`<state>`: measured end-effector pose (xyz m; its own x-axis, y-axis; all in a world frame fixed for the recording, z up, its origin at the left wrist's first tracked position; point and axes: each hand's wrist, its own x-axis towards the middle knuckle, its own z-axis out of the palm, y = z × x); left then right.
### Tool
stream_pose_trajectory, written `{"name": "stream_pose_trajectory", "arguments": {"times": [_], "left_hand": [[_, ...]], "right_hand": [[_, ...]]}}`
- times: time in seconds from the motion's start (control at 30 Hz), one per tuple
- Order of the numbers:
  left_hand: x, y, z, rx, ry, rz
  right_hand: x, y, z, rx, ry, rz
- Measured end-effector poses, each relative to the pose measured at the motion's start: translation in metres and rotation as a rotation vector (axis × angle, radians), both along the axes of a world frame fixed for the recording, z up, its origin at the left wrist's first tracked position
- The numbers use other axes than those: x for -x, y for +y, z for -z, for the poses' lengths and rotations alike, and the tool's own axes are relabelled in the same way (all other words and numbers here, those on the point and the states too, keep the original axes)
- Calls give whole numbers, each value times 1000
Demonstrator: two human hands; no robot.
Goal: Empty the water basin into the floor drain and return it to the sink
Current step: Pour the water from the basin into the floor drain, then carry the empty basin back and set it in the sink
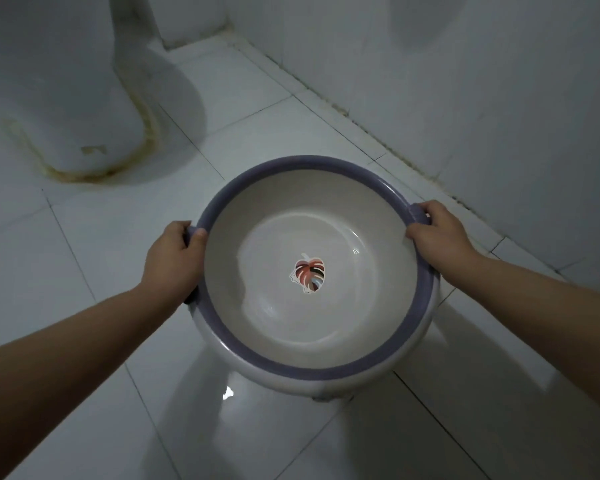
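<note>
A round white basin with a purple rim and a leaf picture on its bottom hangs level above the white tiled floor. A shallow pool of clear water lies in it. My left hand grips the rim on the left side, thumb over the edge. My right hand grips the rim on the right side the same way. No floor drain and no sink show in the head view; the floor under the basin is hidden.
A white toilet base with a stained seal stands at the upper left. A tiled wall runs along the right, meeting the floor in a dirty grout line. A wet, shiny patch lies below the basin.
</note>
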<state>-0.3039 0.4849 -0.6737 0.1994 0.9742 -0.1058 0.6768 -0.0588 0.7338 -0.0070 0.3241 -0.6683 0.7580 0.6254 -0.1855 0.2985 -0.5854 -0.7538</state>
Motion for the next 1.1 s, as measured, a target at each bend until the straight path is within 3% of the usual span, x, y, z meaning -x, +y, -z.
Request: {"name": "stream_pose_trajectory", "arguments": {"times": [0.6, 0.8, 1.1], "left_hand": [[-13, 70, -20, -146, 125, -54], [0, 63, -95, -78, 138, -92], [31, 53, -281, -9, 141, -115]], "right_hand": [[3, 68, -8, -28, 199, 128], [13, 75, -84, -16, 191, 151], [38, 74, -266, 31, 218, 136]]}}
